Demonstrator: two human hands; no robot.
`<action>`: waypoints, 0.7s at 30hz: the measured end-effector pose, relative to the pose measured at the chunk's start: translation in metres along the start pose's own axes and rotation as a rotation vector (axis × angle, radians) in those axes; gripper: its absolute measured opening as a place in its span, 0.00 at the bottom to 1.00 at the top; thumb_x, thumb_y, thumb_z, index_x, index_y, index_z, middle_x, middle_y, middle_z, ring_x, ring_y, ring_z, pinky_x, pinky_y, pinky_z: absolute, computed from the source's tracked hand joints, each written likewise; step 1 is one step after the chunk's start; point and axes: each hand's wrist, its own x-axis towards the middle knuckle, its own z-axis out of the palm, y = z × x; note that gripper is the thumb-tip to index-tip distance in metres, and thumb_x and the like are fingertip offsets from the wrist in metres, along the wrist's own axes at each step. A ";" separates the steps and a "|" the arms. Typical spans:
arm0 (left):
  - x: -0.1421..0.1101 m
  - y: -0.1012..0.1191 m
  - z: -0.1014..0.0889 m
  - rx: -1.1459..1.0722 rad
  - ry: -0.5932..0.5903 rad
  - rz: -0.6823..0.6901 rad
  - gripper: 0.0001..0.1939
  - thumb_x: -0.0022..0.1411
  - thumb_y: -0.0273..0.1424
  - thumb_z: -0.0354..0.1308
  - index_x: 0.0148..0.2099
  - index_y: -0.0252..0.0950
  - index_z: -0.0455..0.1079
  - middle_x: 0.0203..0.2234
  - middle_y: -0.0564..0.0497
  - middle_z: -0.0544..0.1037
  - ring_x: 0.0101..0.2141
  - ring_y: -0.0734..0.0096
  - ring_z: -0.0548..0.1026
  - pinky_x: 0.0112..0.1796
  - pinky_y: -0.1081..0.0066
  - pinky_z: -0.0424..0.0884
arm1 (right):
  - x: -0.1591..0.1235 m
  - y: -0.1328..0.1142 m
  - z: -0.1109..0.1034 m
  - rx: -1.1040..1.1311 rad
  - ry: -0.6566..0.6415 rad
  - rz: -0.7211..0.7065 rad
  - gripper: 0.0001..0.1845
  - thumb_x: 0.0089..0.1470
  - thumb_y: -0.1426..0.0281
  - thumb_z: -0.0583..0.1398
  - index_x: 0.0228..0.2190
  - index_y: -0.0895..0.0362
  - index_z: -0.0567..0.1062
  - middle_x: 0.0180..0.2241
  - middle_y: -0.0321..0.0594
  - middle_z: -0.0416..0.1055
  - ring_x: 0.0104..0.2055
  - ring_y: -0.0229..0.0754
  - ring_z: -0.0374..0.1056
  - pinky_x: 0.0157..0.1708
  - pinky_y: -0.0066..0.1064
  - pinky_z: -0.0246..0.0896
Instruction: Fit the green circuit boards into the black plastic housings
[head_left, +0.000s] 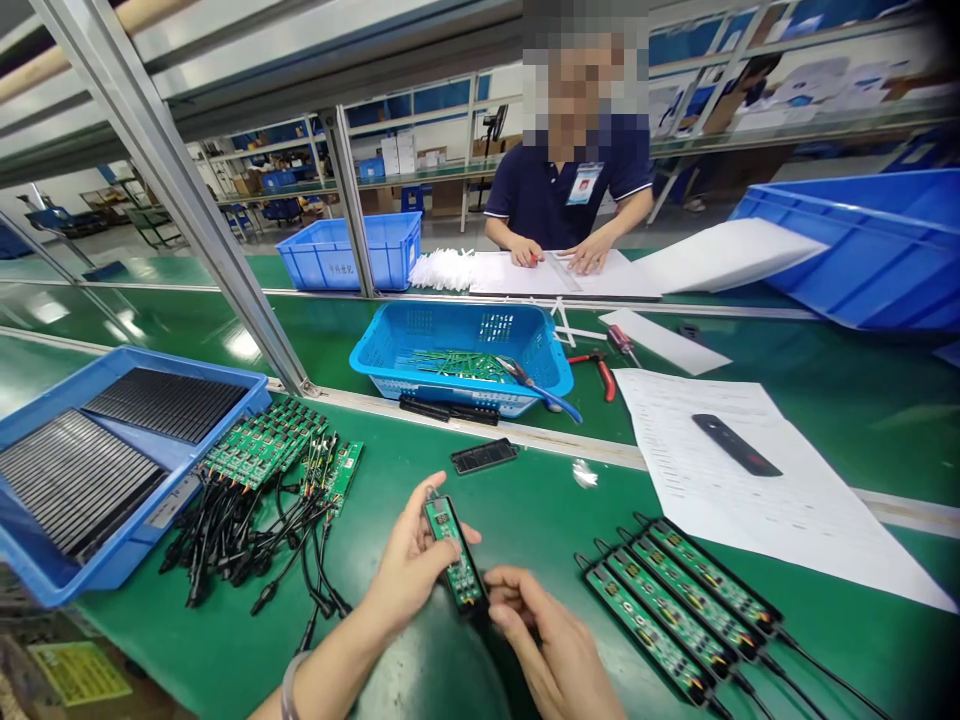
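Observation:
My left hand (411, 568) is closed around a narrow black plastic case with a green circuit board (463, 572) lying inside it. The thumb presses on the board, and a thin wire loop sticks out at the top end. At the case's lower end, the thumb and fingers of my right hand (551, 640) pinch its edge; the cable there is mostly hidden. To the right lie several black cases with boards (660, 610) side by side, their cables trailing toward me. Left of my hands is a pile of loose circuit boards (262, 440) with black cables (225, 545).
A blue tray (191, 365) of black cases stands at left. Ahead are an empty black case (484, 456), a blue basket (382, 345) with green strips and pliers, a red-handled tool (604, 380), and papers (750, 480). Across the bench a person (577, 200) works on white sheets.

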 end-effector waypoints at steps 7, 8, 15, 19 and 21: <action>0.001 -0.020 0.001 0.154 -0.288 -0.162 0.39 0.43 0.18 0.56 0.61 0.37 0.62 0.22 0.60 0.63 0.21 0.81 0.58 0.23 0.77 0.51 | 0.006 0.005 -0.006 -0.377 0.183 -0.396 0.14 0.63 0.73 0.53 0.47 0.57 0.74 0.32 0.44 0.69 0.31 0.41 0.70 0.29 0.28 0.66; 0.000 -0.022 0.002 0.181 -0.300 -0.159 0.39 0.43 0.18 0.55 0.61 0.37 0.62 0.22 0.60 0.63 0.21 0.81 0.57 0.23 0.77 0.50 | 0.006 0.005 -0.006 -0.429 0.192 -0.433 0.14 0.63 0.74 0.52 0.46 0.58 0.75 0.32 0.44 0.70 0.30 0.41 0.69 0.28 0.29 0.66; 0.000 -0.028 0.000 0.232 -0.308 -0.143 0.41 0.41 0.18 0.53 0.61 0.33 0.62 0.24 0.57 0.65 0.23 0.80 0.59 0.22 0.77 0.50 | 0.008 -0.001 -0.013 -0.549 0.202 -0.586 0.15 0.62 0.78 0.51 0.43 0.61 0.77 0.29 0.45 0.74 0.29 0.42 0.70 0.27 0.31 0.65; 0.000 -0.028 -0.002 0.232 -0.306 -0.145 0.40 0.41 0.18 0.54 0.61 0.34 0.63 0.23 0.58 0.65 0.22 0.80 0.59 0.21 0.77 0.49 | 0.010 -0.002 -0.015 -0.527 0.234 -0.621 0.15 0.61 0.78 0.52 0.42 0.58 0.77 0.29 0.42 0.76 0.28 0.41 0.70 0.29 0.32 0.65; -0.001 -0.028 -0.002 0.258 -0.304 -0.139 0.41 0.41 0.17 0.54 0.61 0.34 0.63 0.22 0.59 0.63 0.21 0.81 0.57 0.20 0.77 0.47 | 0.009 -0.002 -0.012 -0.512 0.248 -0.627 0.13 0.61 0.78 0.53 0.40 0.57 0.77 0.29 0.41 0.76 0.28 0.41 0.70 0.29 0.32 0.64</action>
